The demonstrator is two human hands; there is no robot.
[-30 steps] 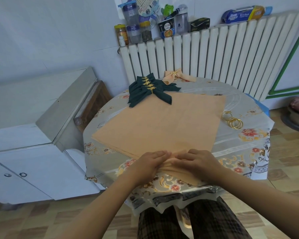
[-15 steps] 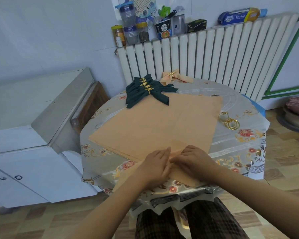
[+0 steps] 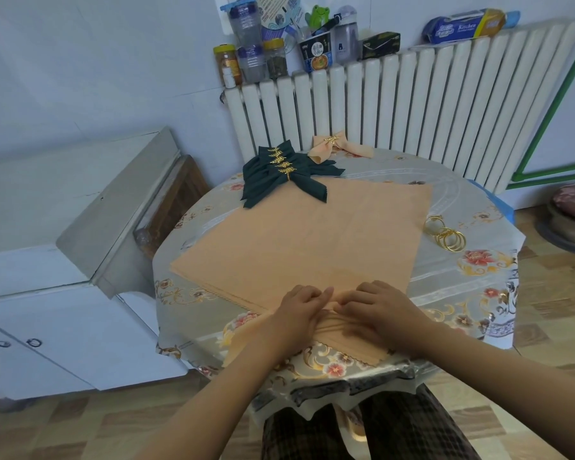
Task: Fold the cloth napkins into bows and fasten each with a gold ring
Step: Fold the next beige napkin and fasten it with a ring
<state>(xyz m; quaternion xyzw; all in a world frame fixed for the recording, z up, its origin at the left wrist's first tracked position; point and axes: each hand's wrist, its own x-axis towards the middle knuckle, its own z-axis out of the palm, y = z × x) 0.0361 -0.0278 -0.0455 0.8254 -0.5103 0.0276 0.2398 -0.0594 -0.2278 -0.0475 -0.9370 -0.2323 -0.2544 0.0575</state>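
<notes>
Since a moment ago more pleats have gathered at the near corner of the top napkin (image 3: pixel 299 240), on the stack at the table's (image 3: pixel 478 270) near edge. Left hand (image 3: pixel 297 308) and right hand (image 3: pixel 379 307) pinch them, keeping folds tight.

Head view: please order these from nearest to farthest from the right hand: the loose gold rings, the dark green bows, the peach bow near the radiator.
From the right hand:
1. Loose gold rings, on the table's right side.
2. Dark green bows, stacked at the far left of the peach napkins.
3. Peach bow, at the table's far edge by the radiator.
</notes>
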